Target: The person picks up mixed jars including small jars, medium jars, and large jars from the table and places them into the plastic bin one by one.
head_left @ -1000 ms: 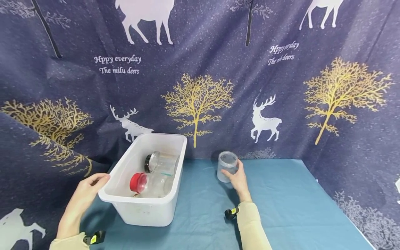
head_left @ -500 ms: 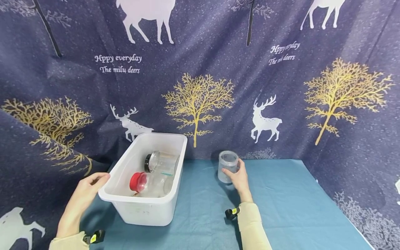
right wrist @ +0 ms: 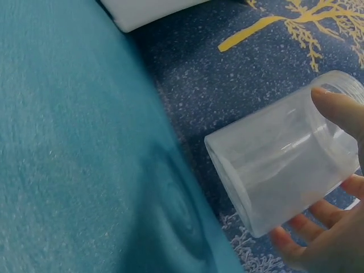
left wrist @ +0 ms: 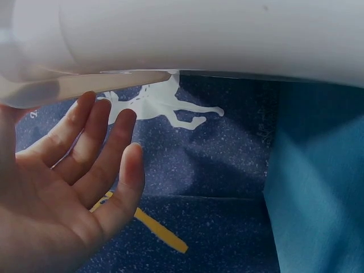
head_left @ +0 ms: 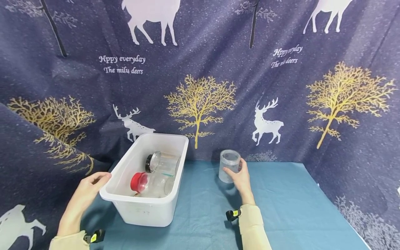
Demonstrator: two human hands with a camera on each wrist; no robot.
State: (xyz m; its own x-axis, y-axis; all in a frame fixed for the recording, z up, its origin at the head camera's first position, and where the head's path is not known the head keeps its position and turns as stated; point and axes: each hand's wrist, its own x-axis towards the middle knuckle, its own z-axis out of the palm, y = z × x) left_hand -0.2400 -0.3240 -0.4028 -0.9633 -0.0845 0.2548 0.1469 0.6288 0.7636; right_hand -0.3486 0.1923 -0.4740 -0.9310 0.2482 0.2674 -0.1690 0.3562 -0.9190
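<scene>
My right hand [head_left: 240, 176] grips a clear, lidless plastic jar [right wrist: 273, 165], thumb on one side and fingers on the other. The jar's mouth faces up, and its base hangs a little above the cloth, with a shadow below in the right wrist view. At the near left corner of a white plastic tub [head_left: 143, 211], my left hand [head_left: 89, 191] holds the rim between thumb and forefinger; the other fingers hang loosely below the rim in the left wrist view. Inside the tub lie a jar with a black lid [head_left: 149, 163] and another with a red lid [head_left: 138, 182].
A blue-green cloth [head_left: 200, 208] covers the table. Behind it hangs a dark blue curtain [head_left: 218, 132] printed with deer and golden trees. The tub stands left of the held jar, with bare cloth between them.
The clear jar has risen slightly in my right hand. My left hand and the tub stay where they were; the head view has shifted slightly.
</scene>
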